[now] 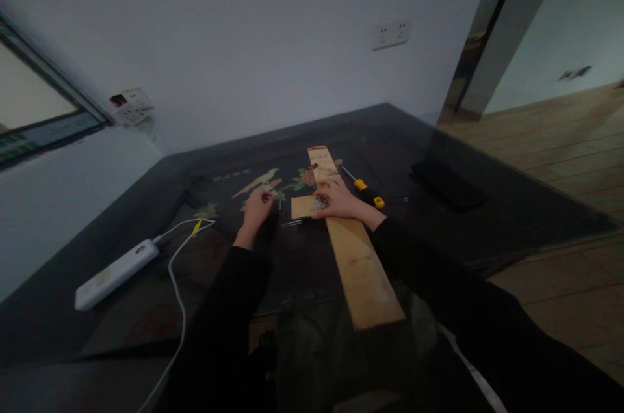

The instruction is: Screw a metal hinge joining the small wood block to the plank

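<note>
A long wooden board (pixel 361 263) lies over the dark table, its near end reaching past the table's front edge. My right hand (pixel 337 198) rests across the board and grips it, with thumb and forefinger around a small metal piece that looks like a hinge (pixel 320 202). Against the board's left side sits a short wooden block (pixel 303 207), partly under that metal piece. To the left of the block, my left hand (pixel 258 208) is closed with its fingertips pinched together; what they hold is too small to make out. Small shiny bits, perhaps screws (pixel 279 202), lie beside it.
Right of the board lies a yellow-and-black screwdriver (pixel 369 194). A black flat object (pixel 448 186) is farther right. On the left are a white power strip or power bank (pixel 117 274) and its white cable (pixel 176 286). Thin metal rods (pixel 292 224) lie near the block.
</note>
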Available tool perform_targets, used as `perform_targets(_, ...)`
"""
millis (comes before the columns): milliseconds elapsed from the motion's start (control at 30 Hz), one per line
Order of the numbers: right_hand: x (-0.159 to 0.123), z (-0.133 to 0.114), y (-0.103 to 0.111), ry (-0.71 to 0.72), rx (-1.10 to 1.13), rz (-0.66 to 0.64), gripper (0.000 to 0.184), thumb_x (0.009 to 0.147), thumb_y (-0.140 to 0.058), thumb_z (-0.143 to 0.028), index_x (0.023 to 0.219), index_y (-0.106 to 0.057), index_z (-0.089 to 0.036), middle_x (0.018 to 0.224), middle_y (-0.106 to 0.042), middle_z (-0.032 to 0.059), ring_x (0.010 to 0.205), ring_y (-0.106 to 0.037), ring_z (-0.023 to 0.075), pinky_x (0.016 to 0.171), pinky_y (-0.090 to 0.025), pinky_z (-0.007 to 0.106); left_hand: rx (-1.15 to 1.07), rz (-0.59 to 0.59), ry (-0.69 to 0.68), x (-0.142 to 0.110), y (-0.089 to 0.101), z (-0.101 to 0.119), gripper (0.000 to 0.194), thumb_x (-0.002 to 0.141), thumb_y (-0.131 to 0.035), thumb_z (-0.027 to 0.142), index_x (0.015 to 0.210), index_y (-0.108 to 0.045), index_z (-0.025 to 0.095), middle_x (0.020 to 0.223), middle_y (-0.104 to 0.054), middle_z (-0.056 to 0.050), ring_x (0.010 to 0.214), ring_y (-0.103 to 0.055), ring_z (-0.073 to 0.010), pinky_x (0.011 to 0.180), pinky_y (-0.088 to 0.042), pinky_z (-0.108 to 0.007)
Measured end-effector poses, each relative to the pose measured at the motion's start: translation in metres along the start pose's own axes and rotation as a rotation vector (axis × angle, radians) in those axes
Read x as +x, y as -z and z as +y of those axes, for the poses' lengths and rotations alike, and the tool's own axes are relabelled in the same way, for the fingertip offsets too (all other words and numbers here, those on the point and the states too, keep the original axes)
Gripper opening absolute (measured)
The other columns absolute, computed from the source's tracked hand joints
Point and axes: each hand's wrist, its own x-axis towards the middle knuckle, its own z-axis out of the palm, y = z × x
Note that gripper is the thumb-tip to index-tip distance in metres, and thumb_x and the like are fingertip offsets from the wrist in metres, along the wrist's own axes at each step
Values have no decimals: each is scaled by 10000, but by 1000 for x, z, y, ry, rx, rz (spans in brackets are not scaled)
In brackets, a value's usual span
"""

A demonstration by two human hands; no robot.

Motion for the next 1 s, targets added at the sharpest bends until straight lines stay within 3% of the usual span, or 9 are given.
perform_targets(200, 0, -3, 2, -13, -2, -8, 793, 658, -777, -719, 1272, -701, -223, 1455, -519, 174, 1403, -402, 387, 1162, -298, 530, 0, -40, 56, 7, -2, 8, 113, 842, -648, 279, 857, -710, 186, 933, -764, -108, 886, -701, -244, 735, -492, -313)
perform_targets(467, -1, -5, 3, -25, -13, -21, 782, 662, -779, -707, 1274, -699, -226, 1460, -510, 176, 1407, -399, 396, 1155, -316, 535, -47, -95, -46, 12, 4, 1, 57, 759, -687, 243, 728, -689, 195, 766, -754, -83, 738, -703, -219, 657, -493, -296)
perform_targets(600, 0, -2, 1, -20, -18, -15, 776, 671, -775, -701, 1284, -693, -233, 1456, -515, 170, 1393, -407, 405, 1143, -327, 550, 3, -103, -75, 10, 9, -4, 66, 709, -712, 229, 771, -694, 218, 748, -747, -71, 701, -694, -218, 641, -492, -305)
perform_targets(767, -1, -2, 2, 5, -6, -17, 755, 685, -772, -696, 1268, -696, -222, 1456, -515, 165, 1382, -418, 394, 1157, -306, 537, 134, -156, -20, 5, 14, -3, 191, 683, -706, 197, 870, -700, 234, 835, -759, -93, 762, -704, -245, 686, -503, -336)
perform_targets(1000, -1, -2, 4, 16, 0, -18, 748, 685, -772, -698, 1247, -704, -210, 1356, -581, 156, 1326, -466, 380, 1126, -341, 517, 228, -139, 46, -1, 24, -13, 261, 639, -807, 375, 794, -653, 233, 873, -754, -163, 857, -722, -328, 710, -534, -391)
